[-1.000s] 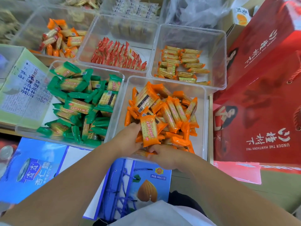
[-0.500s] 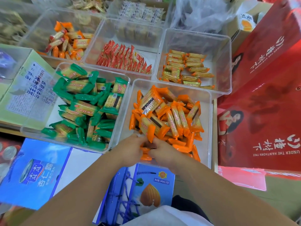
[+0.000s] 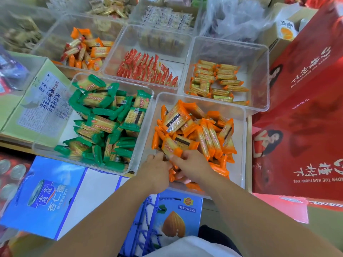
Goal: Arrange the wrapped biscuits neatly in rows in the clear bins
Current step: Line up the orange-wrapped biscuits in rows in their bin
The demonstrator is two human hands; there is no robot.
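Observation:
A clear bin (image 3: 241, 151) in front of me holds a loose pile of orange-wrapped biscuits (image 3: 194, 130). Both my hands are at its near edge, among the packets. My left hand (image 3: 156, 169) and my right hand (image 3: 191, 164) pinch one orange packet (image 3: 171, 148) at its near end, fingers curled round it. More orange packets lie under my right hand. To the left, another clear bin (image 3: 146, 93) holds a jumble of green-wrapped biscuits (image 3: 107, 119).
Behind stand clear bins with red packets (image 3: 146, 69), small yellow-orange packets (image 3: 215, 82) and mixed orange ones (image 3: 85, 51). Red gift boxes (image 3: 300, 108) rise on the right. Blue drink cartons (image 3: 46, 197) lie under the near bins; a green box (image 3: 37, 101) sits left.
The flat orange packet held up a second ago has gone down into the pile. Both hands have shifted slightly into the bin and now grip another packet at its near end.

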